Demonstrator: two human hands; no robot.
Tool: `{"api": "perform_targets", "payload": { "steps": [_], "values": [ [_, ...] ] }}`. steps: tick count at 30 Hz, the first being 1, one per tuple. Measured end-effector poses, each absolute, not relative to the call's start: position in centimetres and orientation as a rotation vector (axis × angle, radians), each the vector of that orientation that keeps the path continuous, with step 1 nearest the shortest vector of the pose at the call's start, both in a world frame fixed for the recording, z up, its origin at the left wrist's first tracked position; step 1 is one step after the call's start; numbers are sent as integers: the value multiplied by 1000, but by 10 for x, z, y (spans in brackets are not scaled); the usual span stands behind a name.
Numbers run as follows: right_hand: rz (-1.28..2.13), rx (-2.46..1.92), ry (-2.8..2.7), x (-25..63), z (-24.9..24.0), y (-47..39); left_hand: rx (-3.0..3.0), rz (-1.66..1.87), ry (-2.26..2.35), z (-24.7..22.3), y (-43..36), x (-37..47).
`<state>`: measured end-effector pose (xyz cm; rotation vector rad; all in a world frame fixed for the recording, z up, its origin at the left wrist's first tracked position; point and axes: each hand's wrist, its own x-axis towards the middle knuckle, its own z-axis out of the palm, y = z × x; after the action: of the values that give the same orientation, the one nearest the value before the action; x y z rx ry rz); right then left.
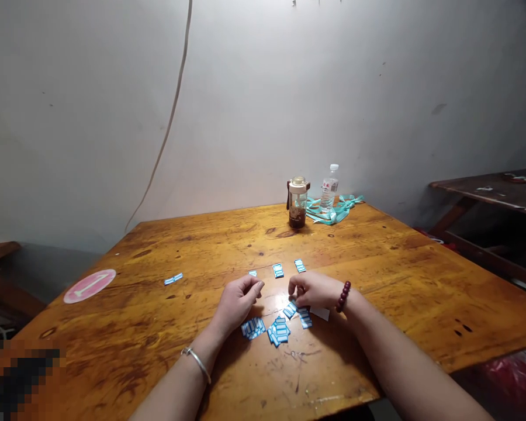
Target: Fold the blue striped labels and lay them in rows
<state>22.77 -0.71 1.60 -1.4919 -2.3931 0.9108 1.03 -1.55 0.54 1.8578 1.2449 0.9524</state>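
Across the wooden tabletop [219, 245], the left hand [236, 301] and right hand [316, 289] sit apart, fingers curled, any grip impossible to tell; a slanted card [290, 309] lies about seven o'clock from the nearer right.

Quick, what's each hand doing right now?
Left hand: loosely closed, nothing visible in it.
Right hand: fingers curled down beside the blue-and-white cards; can't tell whether it grips one.

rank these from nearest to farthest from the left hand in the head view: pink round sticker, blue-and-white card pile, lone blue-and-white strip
From the left hand:
1. card pile, just beside it, near side
2. lone strip, out to the left
3. pink round sticker, far left
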Motion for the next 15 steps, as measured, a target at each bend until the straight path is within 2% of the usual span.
{"api": "perform_targets", "payload": {
  "steps": [7, 15],
  "values": [
    [864, -1504, -2553, 218, 11, -8, 1991, 876, 1227, 7, -17, 12],
    [867, -1461, -2611, 217, 12, -11, 2475, 308, 988, 23, -38, 21]
  ]
}}
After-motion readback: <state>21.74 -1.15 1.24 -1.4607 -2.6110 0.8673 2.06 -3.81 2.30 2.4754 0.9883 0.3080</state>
